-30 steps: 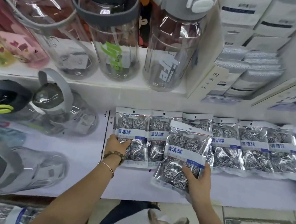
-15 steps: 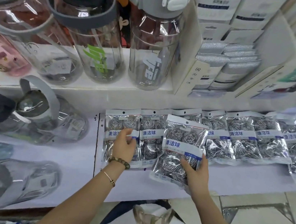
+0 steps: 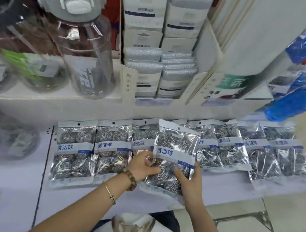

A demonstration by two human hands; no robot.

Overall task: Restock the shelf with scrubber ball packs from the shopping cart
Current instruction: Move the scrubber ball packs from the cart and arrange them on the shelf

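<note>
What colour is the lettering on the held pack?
Blue, on a white band across the scrubber ball pack; head view.

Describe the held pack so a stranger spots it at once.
Find the lower shelf, below the clear bottle. Silver packs lie in a row along it. The held pack alone overlaps its neighbours, left hand and right hand gripping its lower half.

glossy crinkled plastic scrubber pack (image 3: pixel 175 155), clear plastic bottle (image 3: pixel 90 57)
</note>
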